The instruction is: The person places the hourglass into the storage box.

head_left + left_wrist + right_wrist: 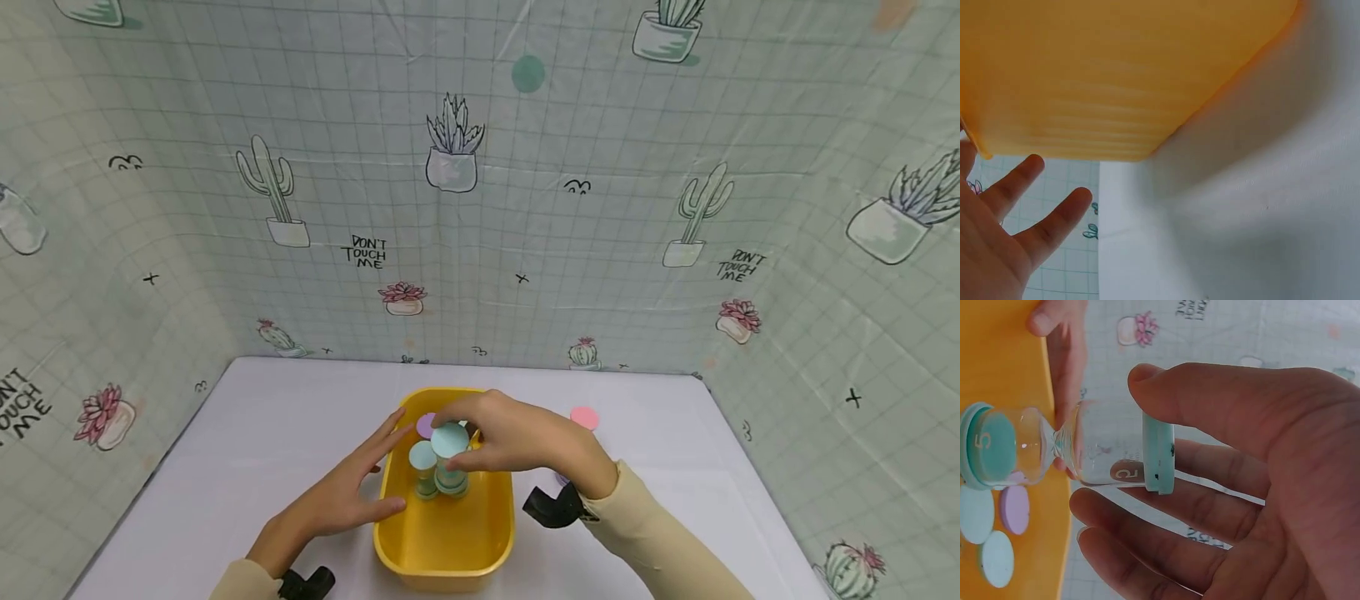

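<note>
My right hand pinches the mint cap of an hourglass between thumb and fingers. This sand timer has clear glass, a "5" on it and teal sand in the far bulb. In the head view it stands upright over the yellow bin. Beside it in the bin is a second hourglass with a pale blue cap, and a purple cap shows behind. My left hand rests at the bin's left rim with fingers spread and fairly straight; the left wrist view shows its fingers beside the bin's outer wall.
A pink round cap stands on the white table behind my right wrist, and a purple item is mostly hidden below it. Patterned cloth walls close off the back and both sides.
</note>
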Demonstrator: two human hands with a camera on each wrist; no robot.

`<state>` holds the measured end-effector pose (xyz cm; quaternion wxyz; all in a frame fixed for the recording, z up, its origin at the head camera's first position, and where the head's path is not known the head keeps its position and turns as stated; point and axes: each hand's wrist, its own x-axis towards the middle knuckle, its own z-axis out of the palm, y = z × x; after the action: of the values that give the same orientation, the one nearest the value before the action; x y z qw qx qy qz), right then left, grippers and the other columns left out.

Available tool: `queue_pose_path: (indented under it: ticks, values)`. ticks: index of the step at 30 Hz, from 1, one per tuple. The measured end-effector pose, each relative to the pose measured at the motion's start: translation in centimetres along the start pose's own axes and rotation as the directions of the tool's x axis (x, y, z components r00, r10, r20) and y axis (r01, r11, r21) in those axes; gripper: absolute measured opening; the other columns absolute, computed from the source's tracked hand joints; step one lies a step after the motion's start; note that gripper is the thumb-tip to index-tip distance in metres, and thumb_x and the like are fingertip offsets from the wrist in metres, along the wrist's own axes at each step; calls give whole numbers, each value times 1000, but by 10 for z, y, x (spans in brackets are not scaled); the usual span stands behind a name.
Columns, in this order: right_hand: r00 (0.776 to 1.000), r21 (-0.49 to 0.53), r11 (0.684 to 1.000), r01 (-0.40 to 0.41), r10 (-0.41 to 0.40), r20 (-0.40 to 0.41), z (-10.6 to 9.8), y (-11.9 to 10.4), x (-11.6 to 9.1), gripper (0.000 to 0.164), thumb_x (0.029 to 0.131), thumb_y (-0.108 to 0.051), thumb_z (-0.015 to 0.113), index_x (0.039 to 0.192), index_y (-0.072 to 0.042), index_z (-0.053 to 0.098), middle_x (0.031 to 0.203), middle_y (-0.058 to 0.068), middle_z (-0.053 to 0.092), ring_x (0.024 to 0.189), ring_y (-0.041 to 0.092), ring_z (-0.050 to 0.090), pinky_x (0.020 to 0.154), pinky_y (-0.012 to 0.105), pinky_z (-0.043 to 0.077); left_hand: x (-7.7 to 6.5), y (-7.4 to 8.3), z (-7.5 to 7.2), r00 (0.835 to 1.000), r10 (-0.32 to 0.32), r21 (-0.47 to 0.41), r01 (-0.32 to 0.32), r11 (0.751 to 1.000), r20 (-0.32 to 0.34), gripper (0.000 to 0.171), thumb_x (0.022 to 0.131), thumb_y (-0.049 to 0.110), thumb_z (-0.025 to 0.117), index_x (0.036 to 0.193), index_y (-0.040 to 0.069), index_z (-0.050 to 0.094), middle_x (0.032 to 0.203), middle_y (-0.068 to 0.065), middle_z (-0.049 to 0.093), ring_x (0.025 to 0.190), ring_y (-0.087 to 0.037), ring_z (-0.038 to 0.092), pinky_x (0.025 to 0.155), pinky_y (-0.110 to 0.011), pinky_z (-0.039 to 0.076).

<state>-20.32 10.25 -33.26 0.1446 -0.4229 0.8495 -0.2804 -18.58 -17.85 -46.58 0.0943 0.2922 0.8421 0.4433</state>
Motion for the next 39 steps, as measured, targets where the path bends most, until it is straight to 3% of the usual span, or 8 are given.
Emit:
queue_pose_path:
  ticks: [4,8,20,25,33,39]
  values:
    - [1000,-24,1000,-1,2,22,5,0,5,36,92,-20,79,124,-11,69,109,-6,71,92,2,63,85,18,55,-3,-2,0,1000,13,-31,-13,999,12,83,93,32,72,163,37,27,175,-2,3,155,-44,25,101,-61,51]
    - [999,-64,998,17,-15,30,9,2,10,35,91,-18,80,123,-10,69,112,-4,73,93,1,64,87,19,56,0,-9,0,998,3,-89,2,996,58,85,94,33,71,163,41,22,175,-5,-6,153,-46,25,100,-55,51]
    - [991,-125,992,-16,33,133,26,7,31,40,88,-17,83,125,-10,70,117,0,73,96,4,66,87,16,54,3,-11,1,996,-15,-100,24,995,92,88,95,39,70,164,41,15,174,-5,-12,151,-47,30,102,-59,48]
    - [980,-151,988,-36,65,186,35,10,41,35,88,-19,83,121,-17,71,114,-7,72,100,4,65,89,16,53,2,-10,1,997,5,-87,2,996,75,90,95,37,70,165,39,13,175,-7,-10,150,-45,33,101,-57,49]
    - [973,-141,990,-13,45,227,46,15,53,32,87,-14,83,117,-23,72,114,-11,71,100,0,62,94,18,53,0,-11,4,996,77,-35,-78,996,-36,81,91,26,73,160,35,32,175,-3,-2,155,-45,22,102,-64,50]
    - [967,-125,992,8,24,253,56,19,58,34,85,-6,83,114,-21,74,111,-11,73,102,2,64,96,18,53,0,-13,7,995,86,-21,-88,996,-55,71,93,26,72,155,34,38,175,-4,7,153,-44,29,99,-53,54]
